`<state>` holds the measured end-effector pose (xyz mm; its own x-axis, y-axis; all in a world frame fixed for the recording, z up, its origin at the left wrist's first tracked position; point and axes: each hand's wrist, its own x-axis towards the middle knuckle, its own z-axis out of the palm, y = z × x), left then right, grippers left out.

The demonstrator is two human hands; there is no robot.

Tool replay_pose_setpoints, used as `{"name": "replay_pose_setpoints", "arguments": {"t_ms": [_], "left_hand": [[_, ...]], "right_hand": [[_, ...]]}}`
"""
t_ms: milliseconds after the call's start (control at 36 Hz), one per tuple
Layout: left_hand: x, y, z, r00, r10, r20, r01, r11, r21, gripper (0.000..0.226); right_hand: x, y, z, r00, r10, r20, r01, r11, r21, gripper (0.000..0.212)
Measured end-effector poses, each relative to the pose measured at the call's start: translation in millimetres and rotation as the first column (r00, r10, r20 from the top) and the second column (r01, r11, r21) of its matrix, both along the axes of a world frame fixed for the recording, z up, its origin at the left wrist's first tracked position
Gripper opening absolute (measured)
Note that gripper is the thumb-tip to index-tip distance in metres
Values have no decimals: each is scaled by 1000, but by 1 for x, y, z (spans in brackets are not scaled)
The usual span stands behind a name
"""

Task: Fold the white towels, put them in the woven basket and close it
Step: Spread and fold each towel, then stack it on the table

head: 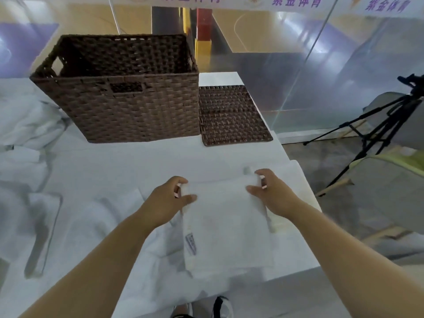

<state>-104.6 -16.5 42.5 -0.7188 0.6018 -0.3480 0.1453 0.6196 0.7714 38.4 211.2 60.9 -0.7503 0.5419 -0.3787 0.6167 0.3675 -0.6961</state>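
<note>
The white towel (226, 226) lies flat on the table (137, 161), near side of the woven basket (124, 92) and well apart from it. It looks partly folded: a rectangle with a label showing on its left edge. Its far edge is raised slightly off the surface.

Your left hand (167, 200) pinches the towel's far left corner, thumb on top, fingers curled under. Your right hand (270, 193) pinches the far right corner the same way. Both hands are closed on cloth, neither spread.

Step in hand, as judged: folding, not yet stowing. The grip on both far corners suggests another fold, far edge brought toward you, or a lift to carry.

The basket stands open and, so far as its interior shows, holds no towel. Its lid (231, 115) lies flat on the table, touching the basket's right side.

More white towels (29, 125) sit crumpled left of the basket and on its near left, unfolded.

Next move calls for:
- keeping both corners level so the edges meet square;
- pressing the crease flat before you let go;
- then carrying the bundle forward over the basket's near rim.

Lid goes on last. Most of the task is still ahead.
</note>
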Motion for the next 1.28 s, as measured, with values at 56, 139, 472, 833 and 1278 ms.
{"name": "replay_pose_setpoints", "arguments": {"t_ms": [56, 139, 472, 833, 1278], "left_hand": [[1, 1, -17, 996, -39, -81, 28, 991, -131, 46], [6, -4, -38, 965, -210, -155, 154, 938, -310, 47], [18, -25, -79, 858, -497, -127, 335, 730, -596, 45], [15, -30, -87, 877, -459, -139, 297, 747, -594, 49], [68, -88, -79, 932, -140, -334, -39, 878, -477, 52]], "right_hand": [[0, -4, -13, 993, 3, 121, -22, 988, 153, 54], [4, -15, -29, 956, 90, 279, -172, 943, 285, 52], [21, -65, -92, 656, 510, 557, -694, 697, 180, 51], [-13, -29, -98, 598, 500, 627, -743, 639, 199, 54], [-3, -65, -60, 700, 662, 268, -714, 648, 264, 27]]}}
